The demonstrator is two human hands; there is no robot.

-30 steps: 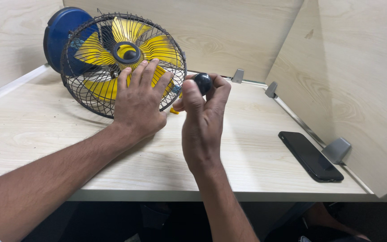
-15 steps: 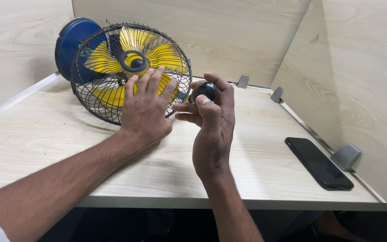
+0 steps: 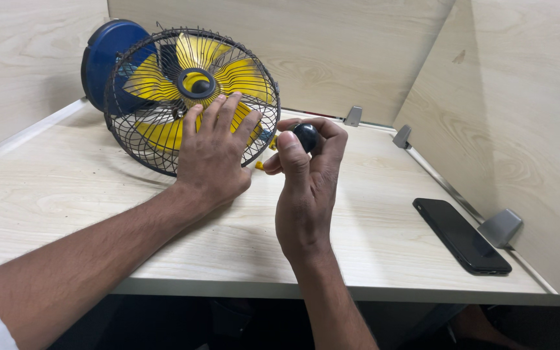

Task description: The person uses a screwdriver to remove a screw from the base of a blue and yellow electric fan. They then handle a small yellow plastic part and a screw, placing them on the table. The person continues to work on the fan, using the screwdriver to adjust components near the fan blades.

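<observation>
A small fan (image 3: pixel 163 84) with yellow blades, a black wire grille and a blue rear housing lies tilted on the wooden desk (image 3: pixel 98 214). My left hand (image 3: pixel 215 152) rests flat on the lower right of the grille, fingers spread. My right hand (image 3: pixel 306 175) is closed around the black rounded handle of a screwdriver (image 3: pixel 306 136). A bit of its yellow shaft shows by the grille's right edge; the tip is hidden behind my fingers.
A black phone (image 3: pixel 461 234) lies face up at the right of the desk near a grey metal bracket (image 3: pixel 501 227). Wooden partition panels rise at the left, back and right. More brackets (image 3: pixel 354 116) sit along the back edge.
The view has shifted slightly, so the fan and hands sit a little more to the right and lower. My right fingers have turned on the screwdriver handle. The left hand stays on the grille.
</observation>
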